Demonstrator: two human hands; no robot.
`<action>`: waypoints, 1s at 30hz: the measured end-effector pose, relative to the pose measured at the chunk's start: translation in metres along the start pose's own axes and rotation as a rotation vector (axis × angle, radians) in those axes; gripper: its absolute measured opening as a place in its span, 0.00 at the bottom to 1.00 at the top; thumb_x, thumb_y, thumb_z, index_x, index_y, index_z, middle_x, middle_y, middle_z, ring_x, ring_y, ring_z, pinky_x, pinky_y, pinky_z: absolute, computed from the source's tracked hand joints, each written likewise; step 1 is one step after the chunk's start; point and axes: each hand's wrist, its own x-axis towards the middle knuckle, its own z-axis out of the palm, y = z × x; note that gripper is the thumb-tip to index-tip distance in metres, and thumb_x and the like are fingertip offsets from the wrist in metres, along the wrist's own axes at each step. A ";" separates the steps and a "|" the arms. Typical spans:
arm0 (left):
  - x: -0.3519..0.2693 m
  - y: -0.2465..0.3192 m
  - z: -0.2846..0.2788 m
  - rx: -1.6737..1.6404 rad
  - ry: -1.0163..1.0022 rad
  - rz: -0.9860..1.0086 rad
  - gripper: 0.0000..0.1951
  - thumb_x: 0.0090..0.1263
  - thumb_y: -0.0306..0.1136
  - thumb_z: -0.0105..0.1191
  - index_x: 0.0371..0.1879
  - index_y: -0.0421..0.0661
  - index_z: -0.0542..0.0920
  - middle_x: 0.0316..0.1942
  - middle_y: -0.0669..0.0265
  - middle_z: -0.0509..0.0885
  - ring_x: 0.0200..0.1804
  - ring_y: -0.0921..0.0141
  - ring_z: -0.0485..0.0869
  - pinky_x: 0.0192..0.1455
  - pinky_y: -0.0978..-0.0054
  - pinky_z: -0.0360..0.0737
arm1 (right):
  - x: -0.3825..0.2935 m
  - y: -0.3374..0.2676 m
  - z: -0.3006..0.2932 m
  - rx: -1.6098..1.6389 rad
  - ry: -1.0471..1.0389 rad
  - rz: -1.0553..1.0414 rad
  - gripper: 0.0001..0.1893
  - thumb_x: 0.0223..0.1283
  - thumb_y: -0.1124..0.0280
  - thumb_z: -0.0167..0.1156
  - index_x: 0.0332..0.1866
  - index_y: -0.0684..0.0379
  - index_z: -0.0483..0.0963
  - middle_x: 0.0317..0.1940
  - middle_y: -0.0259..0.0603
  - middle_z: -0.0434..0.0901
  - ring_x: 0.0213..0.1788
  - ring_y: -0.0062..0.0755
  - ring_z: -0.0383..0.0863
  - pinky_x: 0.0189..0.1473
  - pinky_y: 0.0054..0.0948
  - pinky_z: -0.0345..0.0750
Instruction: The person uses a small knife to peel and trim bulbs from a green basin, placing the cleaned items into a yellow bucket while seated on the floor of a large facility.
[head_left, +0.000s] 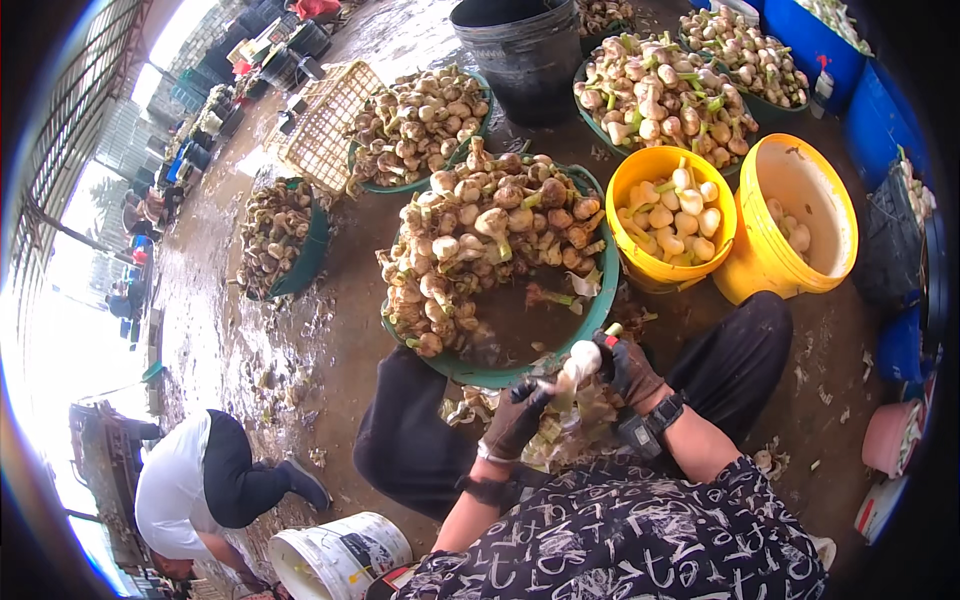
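Note:
Both my hands wear dark brown work gloves, above the near rim of a green tub (609, 270) heaped with unpeeled garlic bulbs (491, 225). My right hand (634, 373) grips a garlic bulb (583, 360) whose white, smooth head points toward my left hand. Its cut greenish stem end shows above the right fingers, beside a small red piece at the fingertip that I cannot identify. My left hand (519, 420) pinches a pale strip of garlic skin (553, 385) hanging at the bulb. Loose peelings (566, 431) lie below, between my knees.
To the right stand a yellow bucket of peeled bulbs (626, 262) and a second yellow bucket (727, 255). More tubs of garlic (667, 97), a black bucket (517, 67) and a plastic crate (322, 124) stand beyond. A white bucket (360, 547) and a bending person (176, 480) are at left.

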 end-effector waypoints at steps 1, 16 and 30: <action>-0.010 0.008 -0.004 0.002 -0.005 -0.003 0.09 0.67 0.34 0.55 0.37 0.41 0.81 0.33 0.72 0.81 0.35 0.79 0.76 0.37 0.80 0.73 | 0.005 0.007 -0.008 0.012 0.034 -0.140 0.12 0.65 0.62 0.55 0.41 0.60 0.77 0.32 0.30 0.80 0.32 0.18 0.78 0.34 0.19 0.76; 0.159 -0.006 -0.014 1.156 0.137 0.297 0.31 0.55 0.49 0.62 0.58 0.51 0.71 0.56 0.39 0.70 0.57 0.46 0.73 0.55 0.58 0.74 | 0.013 -0.079 -0.015 0.702 -0.047 0.035 0.32 0.61 0.36 0.45 0.53 0.57 0.69 0.39 0.38 0.76 0.35 0.31 0.75 0.35 0.32 0.73; 0.179 -0.044 -0.007 0.028 -0.169 -0.082 0.25 0.59 0.37 0.64 0.51 0.36 0.75 0.42 0.65 0.83 0.43 0.71 0.81 0.47 0.74 0.77 | 0.040 -0.011 -0.015 -1.057 0.293 -0.284 0.20 0.59 0.49 0.58 0.28 0.58 0.79 0.16 0.44 0.72 0.21 0.40 0.75 0.25 0.36 0.69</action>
